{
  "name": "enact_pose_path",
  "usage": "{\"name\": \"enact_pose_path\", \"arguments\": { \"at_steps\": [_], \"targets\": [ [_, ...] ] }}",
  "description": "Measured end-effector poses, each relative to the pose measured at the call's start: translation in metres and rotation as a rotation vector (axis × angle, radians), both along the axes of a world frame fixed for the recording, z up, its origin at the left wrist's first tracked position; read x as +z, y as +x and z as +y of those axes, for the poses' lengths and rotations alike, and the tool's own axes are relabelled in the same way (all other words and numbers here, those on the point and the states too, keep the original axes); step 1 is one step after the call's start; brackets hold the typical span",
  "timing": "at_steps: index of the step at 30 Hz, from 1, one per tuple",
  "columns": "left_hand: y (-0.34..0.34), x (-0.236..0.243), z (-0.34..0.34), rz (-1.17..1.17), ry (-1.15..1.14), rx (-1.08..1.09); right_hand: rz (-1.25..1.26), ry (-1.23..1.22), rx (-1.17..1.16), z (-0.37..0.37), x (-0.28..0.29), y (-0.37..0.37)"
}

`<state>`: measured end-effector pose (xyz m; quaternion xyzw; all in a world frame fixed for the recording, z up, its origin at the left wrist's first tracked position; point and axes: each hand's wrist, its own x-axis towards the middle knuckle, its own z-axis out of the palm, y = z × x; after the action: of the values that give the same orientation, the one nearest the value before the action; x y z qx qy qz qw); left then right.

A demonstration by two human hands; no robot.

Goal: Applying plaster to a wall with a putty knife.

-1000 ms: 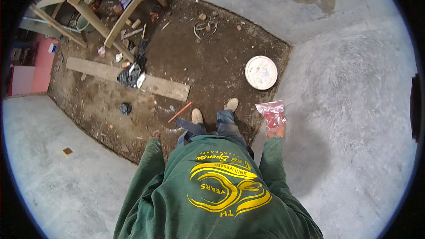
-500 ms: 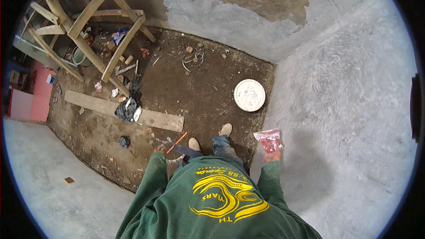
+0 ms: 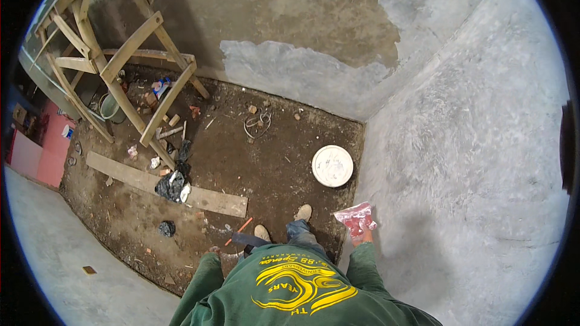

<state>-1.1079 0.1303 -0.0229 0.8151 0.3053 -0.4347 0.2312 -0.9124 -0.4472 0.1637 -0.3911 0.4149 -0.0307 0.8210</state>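
In my right hand [image 3: 364,238], close to the right wall, is a flat red scraper [image 3: 355,220] coated with whitish paste. Its far edge is almost wholly white, and my fingers close on its near side. My left hand [image 3: 213,250] is low beside my body, its fingers curled and partly hidden by the sleeve. A thin orange strip [image 3: 239,231] and a dark flat strip [image 3: 249,239] show next to it; whether that hand holds either is unclear. Ahead of my right foot stands a round white bucket [image 3: 332,166] with a smeared top.
A wooden trestle [image 3: 130,54] rises at the far left. On the dirt floor, a plank [image 3: 223,203] runs across with a black plastic bag [image 3: 170,185] on it. A coiled cable [image 3: 258,125] lies farther off. The right wall [image 3: 447,139] is grey; the far wall [image 3: 302,6] is partly brown.
The view has tilted up, so the floor, bucket and trestle sit lower in the picture. My right hand still grips the red scraper, its angle slightly turned. My left hand has drawn slightly nearer my body.
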Motion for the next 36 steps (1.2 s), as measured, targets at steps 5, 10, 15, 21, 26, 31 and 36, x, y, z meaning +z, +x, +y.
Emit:
{"name": "enact_pose_path", "arguments": {
  "at_steps": [5, 10, 15, 21, 26, 31, 36],
  "targets": [
    [0.02, 0.01, 0.001, -0.282, -0.41, 0.83, -0.026, 0.057, -0.074, 0.01, -0.003, 0.011],
    [0.013, 0.012, 0.0, -0.265, 0.105, -0.022, -0.008, 0.114, -0.056, 0.002, -0.022, 0.0],
    [0.015, 0.011, 0.01, -0.166, 0.126, 0.061, -0.057, 0.158, -0.153, -0.011, -0.041, -0.017],
    [0.033, 0.027, 0.003, -0.033, 0.026, -0.211, -0.047, 0.079, -0.107, -0.02, -0.032, -0.032],
    [0.033, 0.004, -0.008, -0.082, 0.012, -0.563, 0.007, 0.057, -0.151, -0.024, -0.033, -0.025],
    [0.075, -0.008, 0.0, -0.124, 0.075, -0.71, -0.014, 0.135, -0.185, -0.026, -0.036, -0.029],
    [0.106, 0.024, -0.01, -0.055, 0.07, -0.573, -0.103, 0.07, -0.03, -0.08, -0.093, -0.058]
  ]
}}
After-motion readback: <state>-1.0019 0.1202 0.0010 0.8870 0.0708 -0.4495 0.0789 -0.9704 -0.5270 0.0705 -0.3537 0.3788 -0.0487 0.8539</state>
